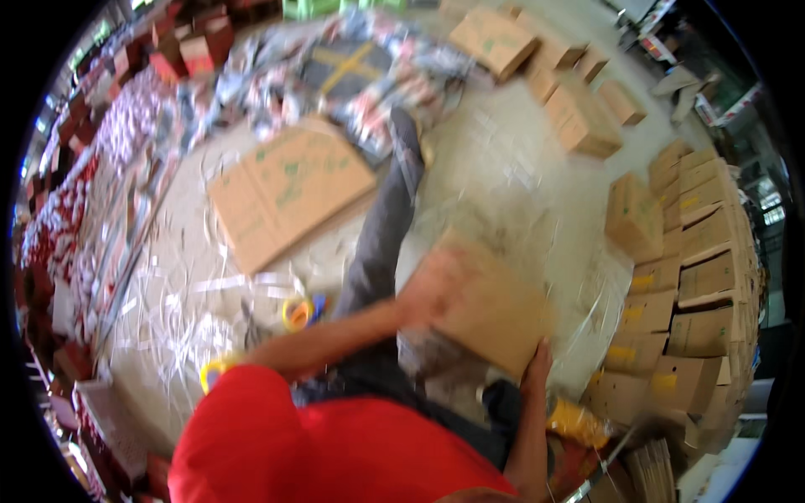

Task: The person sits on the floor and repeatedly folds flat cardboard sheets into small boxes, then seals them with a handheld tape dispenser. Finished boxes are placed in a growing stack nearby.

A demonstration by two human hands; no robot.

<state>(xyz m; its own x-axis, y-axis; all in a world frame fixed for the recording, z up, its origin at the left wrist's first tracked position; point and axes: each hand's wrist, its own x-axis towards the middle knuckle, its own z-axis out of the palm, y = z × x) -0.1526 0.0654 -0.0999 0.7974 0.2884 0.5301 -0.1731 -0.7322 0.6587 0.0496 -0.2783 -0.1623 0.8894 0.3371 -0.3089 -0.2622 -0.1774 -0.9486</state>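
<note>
A brown cardboard box (501,306) sits in front of me by my bent leg, its far side smeared by motion. My left hand (432,293) reaches across to the left part of the box and is blurred, so its fingers cannot be made out. At the near right corner, my right hand (537,365) grips the box edge with its fingers against the side. My outstretched leg (379,239) in grey trousers lies to the left of the box.
Flattened cardboard (289,184) lies left of my leg, near tape rolls (297,313) and scattered white strips (168,323). Stacked cartons (703,277) line the right side. Several closed boxes (582,120) stand at the far right. Crumpled sheeting (260,80) spreads at the back.
</note>
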